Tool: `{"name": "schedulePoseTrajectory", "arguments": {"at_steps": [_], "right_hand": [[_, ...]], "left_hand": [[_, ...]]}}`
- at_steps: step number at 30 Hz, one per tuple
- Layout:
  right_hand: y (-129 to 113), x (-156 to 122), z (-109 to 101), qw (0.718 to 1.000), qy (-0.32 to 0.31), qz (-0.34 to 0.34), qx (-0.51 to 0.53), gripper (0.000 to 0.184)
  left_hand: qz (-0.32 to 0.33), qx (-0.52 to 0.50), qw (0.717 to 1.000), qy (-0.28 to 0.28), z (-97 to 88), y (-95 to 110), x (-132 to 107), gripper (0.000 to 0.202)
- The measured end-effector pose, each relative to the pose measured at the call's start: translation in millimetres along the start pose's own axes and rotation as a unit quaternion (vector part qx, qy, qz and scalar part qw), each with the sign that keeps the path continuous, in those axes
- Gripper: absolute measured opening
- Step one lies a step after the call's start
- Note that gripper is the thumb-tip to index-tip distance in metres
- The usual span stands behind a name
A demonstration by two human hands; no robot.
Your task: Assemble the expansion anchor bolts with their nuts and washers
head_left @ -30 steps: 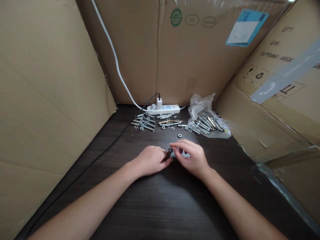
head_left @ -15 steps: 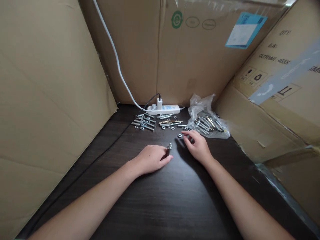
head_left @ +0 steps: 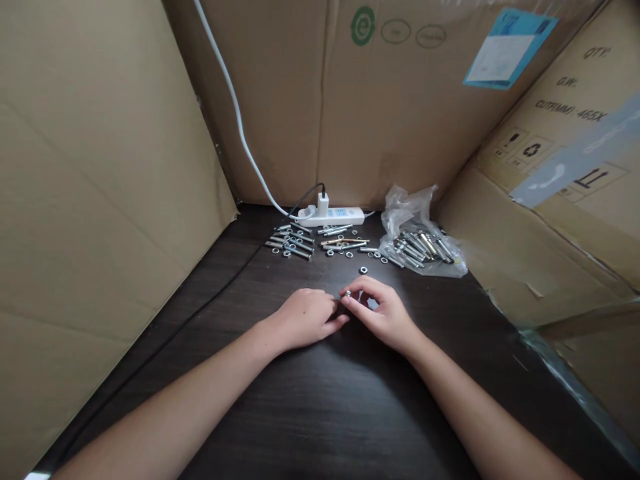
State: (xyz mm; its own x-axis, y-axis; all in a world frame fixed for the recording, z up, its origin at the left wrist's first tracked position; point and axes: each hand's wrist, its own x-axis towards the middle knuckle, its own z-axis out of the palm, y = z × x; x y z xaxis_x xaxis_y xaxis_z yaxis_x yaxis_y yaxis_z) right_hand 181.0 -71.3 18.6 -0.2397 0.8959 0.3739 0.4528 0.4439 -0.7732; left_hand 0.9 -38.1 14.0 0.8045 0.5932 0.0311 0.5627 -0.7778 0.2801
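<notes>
1. Head view, hands: right hand [head_left: 383, 310] is pinching a small metal piece [head_left: 349, 294] between thumb and fingertips, just right of frame center. Left hand [head_left: 306, 320] is curling in close beside it, thumb forward; it looks to be gripping the lower part, but the shaft is mostly hiding behind the fingers.
2. Head view, progress: one piece is getting worked on, both hands meeting at it. My read: mid-assembly, not finished. Can't tell what is already sitting on it. A single nut [head_left: 363, 270] is lying just above the right hand, not being touched. Left pile of bolts [head_left: 295, 243] and middle pile of bolts [head_left: 345, 245], with nuts and washers mixed in, are lying loose above center. More hardware is sitting in a clear plastic bag [head_left: 411, 200], right of center. Judging by that, plenty is remaining.
3. Head view, surface: dark wood-grain table [head_left: 310, 413] is filling the lower middle. Power strip [head_left: 345, 216] is lying behind the piles, white adapter [head_left: 323, 205] standing in it. White cable [head_left: 235, 110] is running to the top edge; black cable [head_left: 200, 308] is trailing to lower left.
4. Head view, room: cardboard is walling in left [head_left: 95, 173], back and right, a blue-edged label [head_left: 510, 50] showing upper right.
</notes>
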Motion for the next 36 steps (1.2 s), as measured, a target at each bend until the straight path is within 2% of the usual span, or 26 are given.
{"name": "schedulePoseTrajectory", "arguments": {"at_steps": [2,4,6,8,12,16,20,24,27,31,36], "right_hand": [[7.0,1.0,-4.8,1.000,-0.002,0.008,0.003,0.017],[17.9,2.4,-11.7,0.999,0.030,0.018,-0.026,0.020],[31.9,4.0,-18.1,0.990,0.089,0.035,-0.102,0.022],[45.3,5.6,-21.3,0.977,0.108,0.049,-0.175,0.023],[58.9,9.4,-17.1,0.950,0.096,0.088,-0.284,0.032],[59.3,13.6,-11.9,0.928,0.081,0.114,-0.344,0.022],[56.5,13.6,-15.3,0.944,0.078,0.103,-0.302,0.017],[36.3,8.0,-14.2,0.988,0.083,0.036,-0.128,0.020],[12.7,1.9,-5.5,0.995,0.100,0.020,-0.020,0.020],[-4.5,-3.1,5.1,0.998,0.067,0.004,0.004,0.018],[-2.5,-3.6,7.0,0.997,0.071,0.006,-0.004,0.019]], "left_hand": [[-0.008,-0.001,1.000,0.002,-0.8,0.4,-0.1,0.035],[-0.021,-0.002,1.000,0.006,-2.9,1.3,-0.4,0.038],[-0.026,0.001,1.000,0.007,-5.3,2.2,-0.6,0.041],[-0.022,0.005,1.000,0.009,-6.9,2.8,-0.8,0.041],[-0.014,0.012,1.000,0.011,-7.1,3.1,-0.5,0.042],[-0.023,0.017,1.000,0.009,-6.5,4.2,0.3,0.041],[-0.028,0.021,0.999,0.002,-7.2,4.8,0.3,0.043],[-0.040,0.024,0.999,0.012,-5.8,2.5,0.0,0.041],[-0.059,0.043,0.997,0.024,-4.3,-0.5,0.4,0.036],[-0.070,0.062,0.995,0.020,-4.3,-2.5,0.8,0.034],[-0.077,0.067,0.995,0.014,-3.6,-1.5,0.5,0.032]]}}
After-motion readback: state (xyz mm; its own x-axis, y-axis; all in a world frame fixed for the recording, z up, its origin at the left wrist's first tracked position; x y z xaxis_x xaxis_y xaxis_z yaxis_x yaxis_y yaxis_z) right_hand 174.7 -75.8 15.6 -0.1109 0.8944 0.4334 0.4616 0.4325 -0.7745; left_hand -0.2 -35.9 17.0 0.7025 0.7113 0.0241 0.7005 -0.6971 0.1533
